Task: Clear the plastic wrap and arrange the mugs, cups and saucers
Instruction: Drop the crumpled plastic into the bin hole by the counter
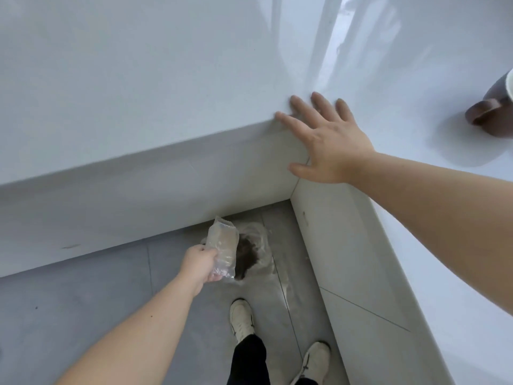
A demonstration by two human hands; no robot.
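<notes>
My left hand (198, 262) is lowered towards the floor and grips a piece of clear plastic wrap (223, 251). Just beyond it, in the floor corner under the counter, lies more crumpled clear plastic (261, 243) around something dark that I cannot identify. My right hand (330, 140) rests flat with fingers spread on the inner corner of the white L-shaped counter (138, 93). A brown mug (491, 107) sits at the counter's far right edge, cut off by the frame, its handle towards me. No cups or saucers show.
The white glossy counter wraps around the left, back and right. Its white side panels (333, 232) drop to a grey tiled floor (69, 315). My two feet in white shoes (241, 318) stand close to the right panel.
</notes>
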